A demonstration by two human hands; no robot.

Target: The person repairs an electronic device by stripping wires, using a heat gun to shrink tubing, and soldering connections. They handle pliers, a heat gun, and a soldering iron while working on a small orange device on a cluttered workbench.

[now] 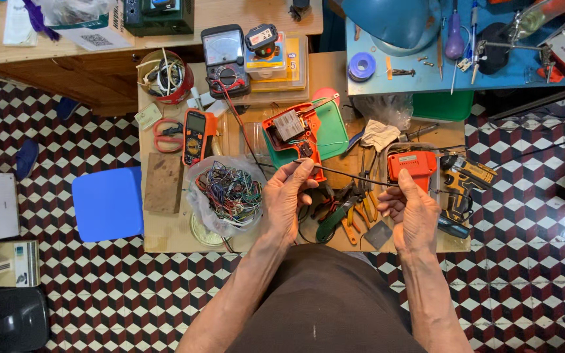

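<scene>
Right hand [413, 212] closes around the grip of an orange pistol-shaped soldering gun [412, 163], thumb up along its back, with the long dark tip reaching leftward across the bench. Left hand [287, 196] pinches near the far end of that tip [335, 172], fingers curled; whether a thin wire also sits between the fingertips is too small to tell. Just beyond the left hand lies an opened orange plastic tool housing [293, 134] with a grey component exposed, resting on a green plastic tray [331, 134].

To do this well, I judge the left fingers should hold lightly and well back from any heated part, while the right wrist keeps the gun level so the tip does not swing into the clear bag of tangled coloured wires [227, 193] or the pliers with yellow and green handles [344, 219] lying below. Bracing both forearms against the wooden table's edge [165, 238] would steady the fine work.
</scene>
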